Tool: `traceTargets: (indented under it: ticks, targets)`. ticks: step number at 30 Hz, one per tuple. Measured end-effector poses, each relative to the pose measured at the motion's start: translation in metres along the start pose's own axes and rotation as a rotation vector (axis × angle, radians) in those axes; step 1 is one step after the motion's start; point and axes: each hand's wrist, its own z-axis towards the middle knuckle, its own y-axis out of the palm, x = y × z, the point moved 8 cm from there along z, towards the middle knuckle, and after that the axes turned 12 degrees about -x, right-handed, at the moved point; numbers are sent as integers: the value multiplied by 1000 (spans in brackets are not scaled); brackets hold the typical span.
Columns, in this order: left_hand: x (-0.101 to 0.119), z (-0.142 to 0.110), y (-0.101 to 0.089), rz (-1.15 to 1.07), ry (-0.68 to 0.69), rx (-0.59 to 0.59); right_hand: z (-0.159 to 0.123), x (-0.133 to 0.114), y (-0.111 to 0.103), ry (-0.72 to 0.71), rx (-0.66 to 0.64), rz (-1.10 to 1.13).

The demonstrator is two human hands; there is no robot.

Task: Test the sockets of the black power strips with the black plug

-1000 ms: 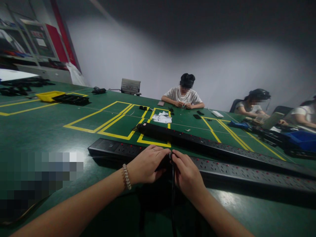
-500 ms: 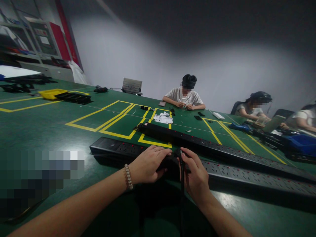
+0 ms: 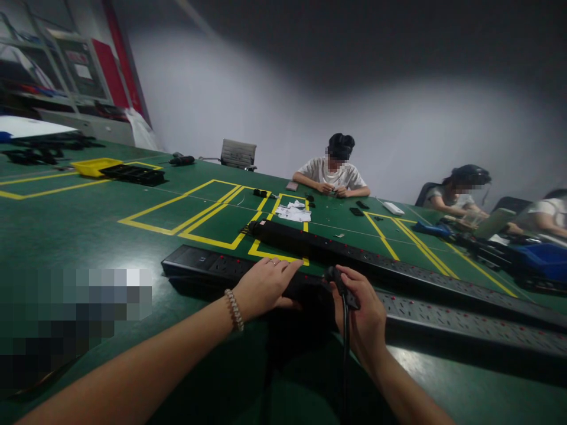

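A long black power strip (image 3: pixel 447 316) with rows of sockets and small red lights lies across the green table close to me. My left hand (image 3: pixel 264 287) grips it left of its middle, fingers over the top and thumb along the near side. Just above the strip, my right hand (image 3: pixel 367 313) holds a black plug (image 3: pixel 335 277) between thumb and fingers. The plug's black cord (image 3: pixel 345 360) hangs down toward me. Which way the pins point is hidden. Dark shadow covers the part of the strip between my hands.
A second long power strip (image 3: pixel 287 237) lies just behind the first. Crumpled white papers (image 3: pixel 293 211), yellow tape rectangles (image 3: pixel 208 231), a yellow tray (image 3: pixel 95 167) and a black tray (image 3: pixel 135 175) are farther off. One person (image 3: pixel 334 171) sits opposite; others work at the right beside a blue bin (image 3: pixel 547 260).
My right hand has moved right and slightly away from my left hand, carrying the plug with its cord. My left hand stays on the strip, its fingers a little more spread.
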Motion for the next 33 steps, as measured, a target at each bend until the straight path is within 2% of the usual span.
traceTargets:
  ticks: [6, 9, 11, 16, 21, 33]
  targets:
    - [-22, -11, -4, -29, 57, 22, -5, 18, -7, 59, 0, 56]
    - [-38, -19, -8, -45, 22, 15, -5, 17, -3, 47, -22, 96]
    - [-40, -22, -14, -63, 13, 30, -5, 15, 3, 36, -56, 113]
    - [-16, -21, -25, -125, 87, 105, -5, 11, 21, 32, -158, 115]
    - [8, -20, -25, -207, 163, 161, -2, 4, 29, -1, -206, 98]
    - [15, -18, -23, -264, 190, 199, 5, -5, 31, -48, -239, 95]
